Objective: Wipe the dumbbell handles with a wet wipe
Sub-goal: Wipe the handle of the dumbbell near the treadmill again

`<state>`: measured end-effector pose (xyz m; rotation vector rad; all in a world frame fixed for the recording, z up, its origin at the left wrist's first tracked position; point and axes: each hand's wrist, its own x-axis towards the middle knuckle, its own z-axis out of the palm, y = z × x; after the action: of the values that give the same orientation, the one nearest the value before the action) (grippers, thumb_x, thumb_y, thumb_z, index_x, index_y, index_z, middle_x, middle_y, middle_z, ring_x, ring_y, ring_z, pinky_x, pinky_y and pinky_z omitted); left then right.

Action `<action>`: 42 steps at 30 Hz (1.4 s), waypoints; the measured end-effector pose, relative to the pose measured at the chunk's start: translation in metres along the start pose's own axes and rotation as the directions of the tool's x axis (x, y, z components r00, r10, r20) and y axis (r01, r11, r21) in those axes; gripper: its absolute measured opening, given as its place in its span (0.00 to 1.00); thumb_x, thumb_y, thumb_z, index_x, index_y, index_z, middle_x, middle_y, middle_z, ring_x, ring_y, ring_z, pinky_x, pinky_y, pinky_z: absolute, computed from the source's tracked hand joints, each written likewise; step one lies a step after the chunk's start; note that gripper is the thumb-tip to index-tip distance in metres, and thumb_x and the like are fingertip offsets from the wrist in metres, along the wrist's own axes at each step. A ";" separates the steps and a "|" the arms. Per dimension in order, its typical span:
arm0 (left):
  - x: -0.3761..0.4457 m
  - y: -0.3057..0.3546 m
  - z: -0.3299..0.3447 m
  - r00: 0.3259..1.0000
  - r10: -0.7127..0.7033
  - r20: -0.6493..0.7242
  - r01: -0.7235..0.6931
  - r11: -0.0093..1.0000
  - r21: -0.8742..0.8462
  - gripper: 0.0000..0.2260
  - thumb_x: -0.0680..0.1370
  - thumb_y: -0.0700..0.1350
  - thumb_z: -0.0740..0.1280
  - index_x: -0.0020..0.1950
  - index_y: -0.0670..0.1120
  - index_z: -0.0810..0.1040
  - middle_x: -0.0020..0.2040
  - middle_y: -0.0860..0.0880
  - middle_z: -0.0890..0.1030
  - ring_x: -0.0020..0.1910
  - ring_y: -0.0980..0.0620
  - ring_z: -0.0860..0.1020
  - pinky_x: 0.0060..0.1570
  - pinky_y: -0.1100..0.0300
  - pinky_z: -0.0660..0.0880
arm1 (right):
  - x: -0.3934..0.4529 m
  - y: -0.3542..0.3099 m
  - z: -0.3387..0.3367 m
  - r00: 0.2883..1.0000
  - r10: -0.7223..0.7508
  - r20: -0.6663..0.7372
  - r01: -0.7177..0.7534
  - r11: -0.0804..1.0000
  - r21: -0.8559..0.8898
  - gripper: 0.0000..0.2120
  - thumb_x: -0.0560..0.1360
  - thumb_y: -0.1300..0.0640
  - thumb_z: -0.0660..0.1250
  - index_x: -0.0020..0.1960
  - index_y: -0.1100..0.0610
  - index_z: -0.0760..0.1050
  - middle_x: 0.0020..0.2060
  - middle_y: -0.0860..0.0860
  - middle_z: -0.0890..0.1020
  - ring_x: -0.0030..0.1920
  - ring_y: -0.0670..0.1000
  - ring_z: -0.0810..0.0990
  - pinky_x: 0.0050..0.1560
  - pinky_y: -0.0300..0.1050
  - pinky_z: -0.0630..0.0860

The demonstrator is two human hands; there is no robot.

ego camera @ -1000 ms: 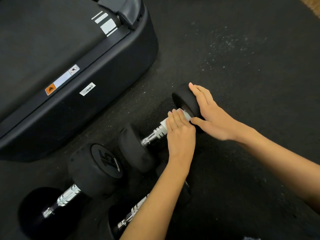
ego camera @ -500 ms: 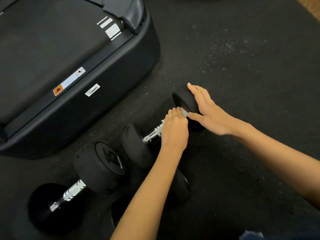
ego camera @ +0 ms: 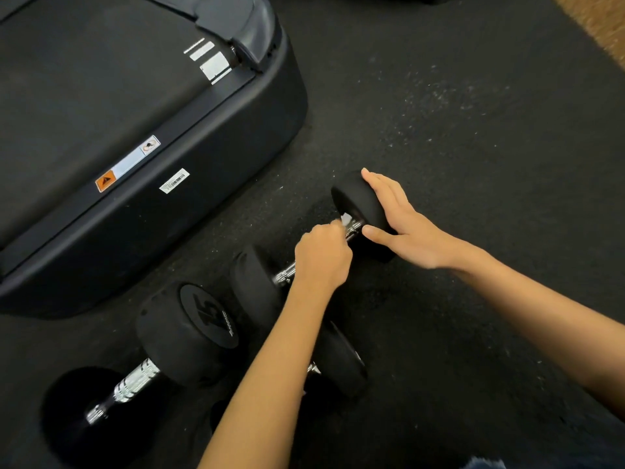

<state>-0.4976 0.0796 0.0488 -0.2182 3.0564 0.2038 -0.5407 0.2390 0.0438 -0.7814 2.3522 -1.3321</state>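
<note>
On the black rubber floor (ego camera: 473, 164), beside a treadmill base (ego camera: 203, 170), the dumbbell (ego camera: 257, 282) under wipe lies flat. My left hand (ego camera: 321, 258) is closed around its chrome handle (ego camera: 285, 274), fingers clamping a white wet wipe (ego camera: 345, 219) near the far head. My right hand (ego camera: 406, 228) lies open, flat on that head (ego camera: 351, 198). Two more dumbbells (ego camera: 189, 330) lie nearer me

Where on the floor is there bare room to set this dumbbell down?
Free: mat right of the treadmill, beyond the right hand. Crowded: lower left, around the marked dumbbell and the left hand.
</note>
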 end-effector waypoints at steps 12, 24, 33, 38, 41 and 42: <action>-0.016 -0.009 0.017 0.972 0.132 -0.192 -0.168 0.969 -0.182 0.11 0.84 0.44 0.57 0.62 0.45 0.75 0.52 0.47 0.80 0.48 0.48 0.79 0.43 0.58 0.71 | -0.001 0.002 0.001 0.999 -0.029 -0.016 0.029 0.999 0.021 0.39 0.80 0.57 0.65 0.80 0.51 0.42 0.78 0.51 0.49 0.78 0.50 0.48 0.77 0.58 0.54; -0.046 -0.026 0.017 0.968 0.247 -0.038 -0.248 0.969 -0.007 0.28 0.81 0.35 0.56 0.80 0.48 0.54 0.80 0.52 0.54 0.79 0.54 0.51 0.74 0.59 0.56 | -0.001 -0.001 -0.002 1.000 -0.014 -0.005 0.015 0.999 0.031 0.38 0.81 0.56 0.64 0.80 0.49 0.42 0.78 0.49 0.50 0.78 0.48 0.48 0.77 0.59 0.53; -0.038 -0.002 0.017 0.962 0.267 -0.064 -0.263 0.963 0.065 0.29 0.79 0.33 0.58 0.79 0.41 0.52 0.79 0.43 0.57 0.78 0.45 0.54 0.76 0.53 0.53 | 0.002 -0.004 -0.003 1.000 -0.002 0.004 0.002 0.999 0.039 0.37 0.81 0.56 0.64 0.80 0.49 0.43 0.77 0.49 0.51 0.78 0.50 0.51 0.77 0.57 0.55; -0.040 -0.011 0.012 0.972 0.228 -0.051 -0.226 0.973 0.043 0.29 0.80 0.34 0.55 0.80 0.44 0.49 0.80 0.46 0.52 0.79 0.48 0.51 0.75 0.55 0.54 | 0.002 -0.004 -0.003 1.000 0.001 -0.006 -0.001 0.999 0.041 0.37 0.81 0.56 0.64 0.80 0.49 0.43 0.78 0.49 0.50 0.78 0.50 0.50 0.77 0.57 0.55; -0.035 0.008 0.018 0.981 0.176 -0.084 -0.177 0.984 -0.005 0.28 0.77 0.32 0.62 0.77 0.40 0.60 0.76 0.42 0.65 0.76 0.43 0.62 0.71 0.51 0.65 | 0.003 -0.005 -0.003 1.000 0.008 0.002 -0.008 0.999 0.053 0.37 0.81 0.55 0.64 0.80 0.48 0.43 0.78 0.49 0.49 0.78 0.49 0.49 0.77 0.56 0.54; -0.036 0.010 0.022 0.978 0.186 -0.090 -0.186 0.983 0.002 0.29 0.74 0.31 0.66 0.75 0.38 0.65 0.73 0.41 0.70 0.73 0.42 0.67 0.68 0.50 0.70 | 0.002 -0.005 -0.003 1.000 0.006 0.005 -0.006 0.998 0.055 0.37 0.81 0.55 0.64 0.80 0.48 0.43 0.78 0.49 0.49 0.78 0.49 0.49 0.77 0.56 0.54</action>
<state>-0.4625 0.0969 0.0313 0.0610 3.1659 0.2198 -0.5426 0.2374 0.0494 -0.7599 2.3026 -1.3844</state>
